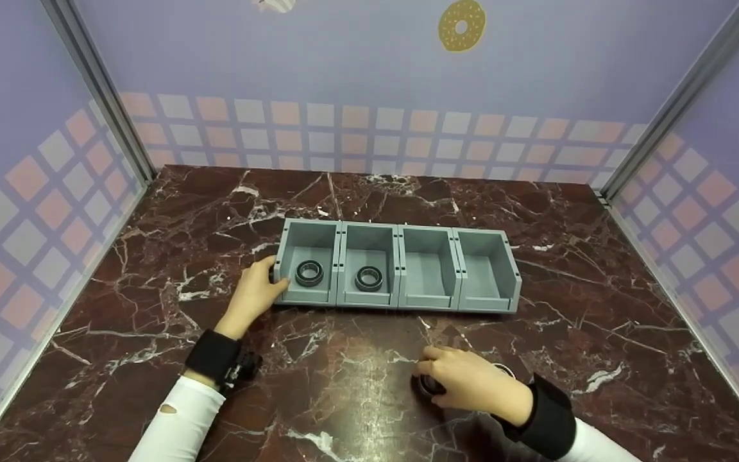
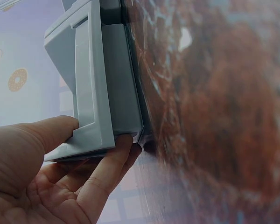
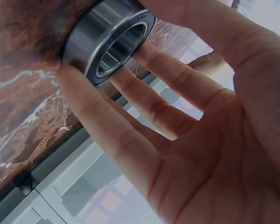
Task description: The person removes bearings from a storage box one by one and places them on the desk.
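My left hand [image 1: 253,292] grips the side wall of the leftmost grey bin [image 1: 305,296], thumb over the edge and fingers outside; the left wrist view shows the thumb on the bin's front corner [image 2: 86,130]. In that bin lies a black-and-silver ball bearing [image 1: 309,282]. A second bearing [image 1: 369,288] lies in the adjoining bin [image 1: 367,299]. In front of the row, low over or on the table, my right hand [image 1: 472,382] holds another bearing [image 1: 432,385] between thumb and fingers. Part of a ring's rim [image 1: 504,369] shows behind that hand, mostly hidden.
Two more bins, the third [image 1: 426,301] and the fourth [image 1: 486,304], join the row on the right with no bearing inside. Beneath everything is a dark red marbled table [image 1: 575,256]. Patterned panels [image 1: 369,70] enclose it at the back and both sides.
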`<act>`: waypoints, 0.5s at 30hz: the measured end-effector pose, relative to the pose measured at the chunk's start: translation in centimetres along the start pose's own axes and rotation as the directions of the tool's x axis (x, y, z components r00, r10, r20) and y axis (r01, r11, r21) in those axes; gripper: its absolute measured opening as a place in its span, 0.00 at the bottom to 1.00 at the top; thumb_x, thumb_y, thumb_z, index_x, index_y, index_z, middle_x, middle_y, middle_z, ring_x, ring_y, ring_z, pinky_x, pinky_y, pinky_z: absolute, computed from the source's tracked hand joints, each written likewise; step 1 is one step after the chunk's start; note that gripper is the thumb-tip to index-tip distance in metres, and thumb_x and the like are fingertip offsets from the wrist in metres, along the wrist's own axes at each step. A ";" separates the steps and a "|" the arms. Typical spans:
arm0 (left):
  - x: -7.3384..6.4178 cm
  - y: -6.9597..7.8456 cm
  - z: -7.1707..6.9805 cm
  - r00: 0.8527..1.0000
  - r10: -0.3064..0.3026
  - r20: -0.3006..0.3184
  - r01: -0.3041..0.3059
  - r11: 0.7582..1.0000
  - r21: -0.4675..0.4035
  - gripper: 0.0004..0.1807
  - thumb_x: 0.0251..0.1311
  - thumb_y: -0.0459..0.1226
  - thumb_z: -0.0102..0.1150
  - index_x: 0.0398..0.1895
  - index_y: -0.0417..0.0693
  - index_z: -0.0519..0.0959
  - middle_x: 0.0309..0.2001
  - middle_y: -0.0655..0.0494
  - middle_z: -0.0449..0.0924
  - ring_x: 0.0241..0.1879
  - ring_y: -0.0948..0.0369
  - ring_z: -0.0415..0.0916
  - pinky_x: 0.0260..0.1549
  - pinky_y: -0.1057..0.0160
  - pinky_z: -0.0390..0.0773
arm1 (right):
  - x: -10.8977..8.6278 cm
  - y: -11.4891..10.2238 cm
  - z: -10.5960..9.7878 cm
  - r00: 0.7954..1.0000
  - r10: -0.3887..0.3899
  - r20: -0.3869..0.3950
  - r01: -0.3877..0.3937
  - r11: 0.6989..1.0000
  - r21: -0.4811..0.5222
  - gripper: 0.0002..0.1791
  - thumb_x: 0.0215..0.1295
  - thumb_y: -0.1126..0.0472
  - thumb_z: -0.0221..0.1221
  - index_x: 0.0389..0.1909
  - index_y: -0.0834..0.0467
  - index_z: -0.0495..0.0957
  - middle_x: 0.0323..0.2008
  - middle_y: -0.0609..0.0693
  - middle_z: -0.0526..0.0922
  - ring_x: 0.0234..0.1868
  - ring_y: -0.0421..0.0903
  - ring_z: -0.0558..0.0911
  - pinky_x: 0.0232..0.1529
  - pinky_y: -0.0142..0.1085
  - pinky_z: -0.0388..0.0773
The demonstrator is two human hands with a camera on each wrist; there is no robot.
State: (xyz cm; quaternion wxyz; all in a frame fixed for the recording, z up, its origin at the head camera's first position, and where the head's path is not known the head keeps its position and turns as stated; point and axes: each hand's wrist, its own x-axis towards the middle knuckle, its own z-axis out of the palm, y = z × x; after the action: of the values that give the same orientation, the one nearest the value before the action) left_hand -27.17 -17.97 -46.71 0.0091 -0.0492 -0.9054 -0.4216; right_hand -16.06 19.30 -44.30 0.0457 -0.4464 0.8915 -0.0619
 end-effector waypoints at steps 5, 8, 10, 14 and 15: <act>0.0 0.0 0.0 1.000 -0.011 -0.004 0.011 1.000 0.009 0.25 0.70 0.27 0.59 0.67 0.24 0.70 0.56 0.28 0.79 0.47 0.40 0.83 0.42 0.49 0.80 | 0.0 0.0 0.1 1.000 0.006 -0.012 -0.006 1.000 0.001 0.19 0.45 0.65 0.78 0.39 0.57 0.84 0.31 0.45 0.70 0.29 0.41 0.74 0.29 0.36 0.77; 0.0 0.0 0.0 1.000 -0.013 -0.006 0.013 1.000 0.010 0.26 0.70 0.27 0.59 0.68 0.24 0.69 0.55 0.28 0.80 0.46 0.41 0.83 0.40 0.50 0.80 | 0.0 0.0 0.2 1.000 0.012 -0.016 -0.012 1.000 0.016 0.19 0.45 0.66 0.78 0.39 0.57 0.84 0.31 0.44 0.69 0.28 0.40 0.72 0.28 0.35 0.76; 0.0 0.0 0.0 1.000 -0.012 -0.006 0.012 1.000 0.006 0.26 0.70 0.27 0.59 0.68 0.24 0.69 0.54 0.28 0.80 0.45 0.41 0.84 0.39 0.51 0.80 | 0.0 0.0 0.2 1.000 0.016 -0.018 -0.015 1.000 0.026 0.19 0.45 0.66 0.78 0.39 0.57 0.84 0.31 0.44 0.69 0.28 0.40 0.72 0.28 0.35 0.76; -0.1 0.0 0.1 1.000 -0.010 -0.007 0.010 1.000 -0.003 0.25 0.70 0.26 0.59 0.68 0.24 0.70 0.54 0.28 0.81 0.42 0.42 0.84 0.36 0.53 0.79 | 0.0 -0.1 0.2 1.000 0.020 -0.019 -0.019 0.999 0.026 0.20 0.44 0.66 0.78 0.41 0.58 0.84 0.31 0.44 0.69 0.28 0.40 0.73 0.29 0.36 0.77; -0.1 0.0 0.1 1.000 -0.009 -0.008 0.009 1.000 -0.004 0.25 0.70 0.26 0.59 0.68 0.24 0.70 0.54 0.28 0.81 0.41 0.42 0.84 0.36 0.54 0.78 | 0.0 -0.1 0.2 1.000 0.019 -0.020 -0.019 0.999 0.025 0.20 0.44 0.66 0.78 0.41 0.58 0.84 0.31 0.44 0.69 0.28 0.40 0.73 0.29 0.36 0.77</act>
State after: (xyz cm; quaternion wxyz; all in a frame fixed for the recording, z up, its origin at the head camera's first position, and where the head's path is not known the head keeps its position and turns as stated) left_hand -27.10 -17.93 -46.76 0.0106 -0.0433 -0.9047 -0.4238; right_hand -15.97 19.28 -44.49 0.0430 -0.4366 0.8953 -0.0772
